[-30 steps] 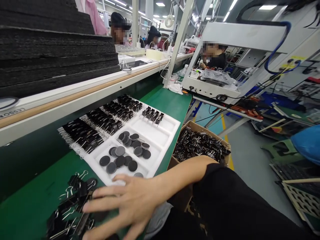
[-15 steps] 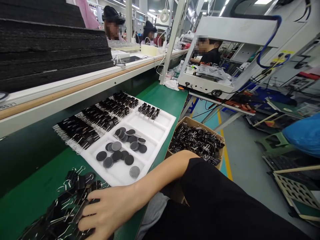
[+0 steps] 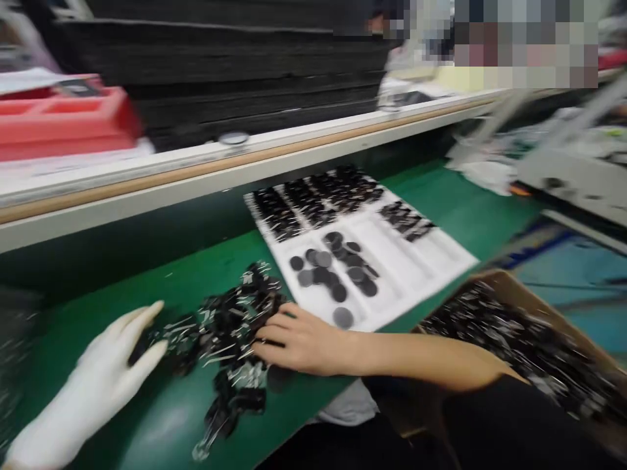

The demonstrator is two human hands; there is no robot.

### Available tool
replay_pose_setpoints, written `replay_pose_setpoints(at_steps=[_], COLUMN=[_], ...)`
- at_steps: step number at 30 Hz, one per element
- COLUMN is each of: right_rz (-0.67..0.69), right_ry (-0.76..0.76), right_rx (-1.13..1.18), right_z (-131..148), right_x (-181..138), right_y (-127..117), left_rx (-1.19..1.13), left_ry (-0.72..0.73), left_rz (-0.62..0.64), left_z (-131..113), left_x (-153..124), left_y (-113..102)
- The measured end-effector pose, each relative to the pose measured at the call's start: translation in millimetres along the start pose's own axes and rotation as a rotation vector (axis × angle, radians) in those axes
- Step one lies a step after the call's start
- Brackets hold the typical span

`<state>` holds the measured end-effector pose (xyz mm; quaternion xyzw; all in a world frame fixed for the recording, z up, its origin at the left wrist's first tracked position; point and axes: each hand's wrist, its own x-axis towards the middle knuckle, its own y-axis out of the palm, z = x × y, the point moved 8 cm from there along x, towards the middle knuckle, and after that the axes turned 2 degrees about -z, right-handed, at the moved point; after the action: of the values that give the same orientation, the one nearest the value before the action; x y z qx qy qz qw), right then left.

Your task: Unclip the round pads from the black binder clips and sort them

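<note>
A loose heap of black binder clips (image 3: 230, 320) with silver wire handles lies on the green table (image 3: 161, 418). My left hand (image 3: 108, 365), in a white glove, is at the heap's left edge. Its thumb and fingers are spread apart, with dark clips beside and partly between them. My bare right hand (image 3: 298, 339) rests over the heap's right side, fingers apart and bent onto the clips; its fingertips are partly hidden. Behind it lies a white tray (image 3: 411, 281) with rows of binder clips (image 3: 318, 199) and several dark round discs (image 3: 323, 261).
A cardboard box (image 3: 504, 287) full of binder clips stands by the table's right edge. Above the table's back runs a white shelf (image 3: 304, 156) bearing a stack of black sheets (image 3: 255, 72) and a red holder (image 3: 63, 117). A white machine (image 3: 573, 176) stands at right.
The view has swung left, bringing my gloved left hand and the whole heap of clips into sight. My right hand is still at the heap, now on its right side.
</note>
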<state>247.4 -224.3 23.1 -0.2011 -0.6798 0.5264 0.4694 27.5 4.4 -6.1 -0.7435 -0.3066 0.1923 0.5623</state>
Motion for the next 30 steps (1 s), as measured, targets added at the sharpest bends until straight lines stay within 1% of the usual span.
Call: replay_pose_setpoints(at_steps=[2, 3, 4, 7, 9, 11, 12, 13, 15, 16, 17, 18, 20, 21, 22, 23, 25, 27, 29, 30], right_rz=[-0.019, -0.013, 0.003, 0.043, 0.035, 0.027, 0.029, 0.032, 0.040, 0.039, 0.038, 0.036, 0.034, 0.038, 0.046, 0.052, 0.055, 0.042, 0.022, 0.013], right_ry=[0.039, 0.058, 0.078, 0.096, 0.094, 0.088, 0.082, 0.073, 0.060, 0.059, 0.058, 0.056, 0.050, 0.044, 0.038, 0.032, 0.020, 0.001, -0.021, -0.030], right_rx=[0.091, 0.134, 0.170, 0.231, 0.244, 0.254, 0.252, 0.251, 0.244, 0.238, 0.232, 0.225, 0.207, 0.201, 0.196, 0.192, 0.184, 0.177, 0.175, 0.173], right_z=[0, -1, -1, 2, 5, 6, 7, 8, 9, 9, 9, 9, 9, 9, 9, 9, 9, 9, 9, 10], right_x=[-1, -1, -1, 1, 2, 2, 2, 2, 2, 2, 2, 1, -1, -2, -4, -5, -8, -9, -8, -7], right_y=[-2, 0, 1, 4, 2, 1, 1, 1, 3, 3, 3, 4, 4, 5, 6, 7, 9, 8, 7, 7], left_rx=[-0.111, -0.181, -0.246, -0.489, -0.732, -1.001, -1.078, -1.107, -1.014, -0.913, -0.797, -0.680, -0.488, -0.413, -0.344, -0.275, -0.147, -0.071, 0.019, 0.091], left_ry=[-0.124, -0.151, -0.174, -0.241, -0.307, -0.387, -0.403, -0.402, -0.367, -0.339, -0.304, -0.263, -0.176, -0.138, -0.114, -0.106, -0.133, -0.200, -0.286, -0.365], left_rz=[0.070, 0.105, 0.115, 0.063, 0.036, -0.067, -0.106, -0.146, -0.181, -0.162, -0.099, 0.001, 0.248, 0.350, 0.410, 0.426, 0.361, 0.231, 0.033, -0.088], left_z=[18, 23, 27, 35, 37, 41, 42, 43, 48, 50, 51, 51, 46, 42, 36, 30, 15, 3, 0, 5], left_x=[-12, -15, -16, -16, -15, -13, -12, -11, -12, -13, -15, -18, -28, -35, -41, -47, -59, -74, -97, -112], left_y=[-7, -9, -12, -13, -4, 2, 3, 1, -9, -17, -23, -26, -25, -22, -20, -17, -12, -7, -11, -19])
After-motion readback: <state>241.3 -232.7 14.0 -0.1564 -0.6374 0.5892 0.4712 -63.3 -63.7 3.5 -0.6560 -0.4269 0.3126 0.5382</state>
